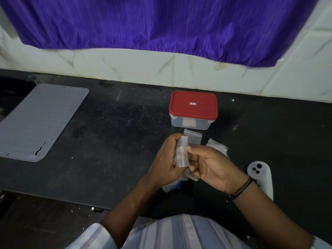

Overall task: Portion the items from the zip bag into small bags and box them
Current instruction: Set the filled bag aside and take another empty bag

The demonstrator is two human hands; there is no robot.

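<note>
My left hand [168, 159] holds a small clear bag [181, 152] upright above the black counter; reddish-brown items show through its plastic. My right hand [209, 167] pinches the same bag's right edge near the top with thumb and forefinger. Beyond the hands stands a clear box [190, 124] with its red lid [193, 105] shut. An empty small bag [194, 137] lies flat just in front of the box. More crumpled clear bags [218, 145] lie to the right of it. Under my hands, a larger plastic bag [173, 185] with a blue mark lies partly hidden.
A grey ribbed silicone mat [37, 121] lies on the counter's left side. A white controller [260, 175] rests beside my right wrist. White tiles and a purple curtain [161, 24] back the counter [111, 133]. The counter's front edge runs just before my torso.
</note>
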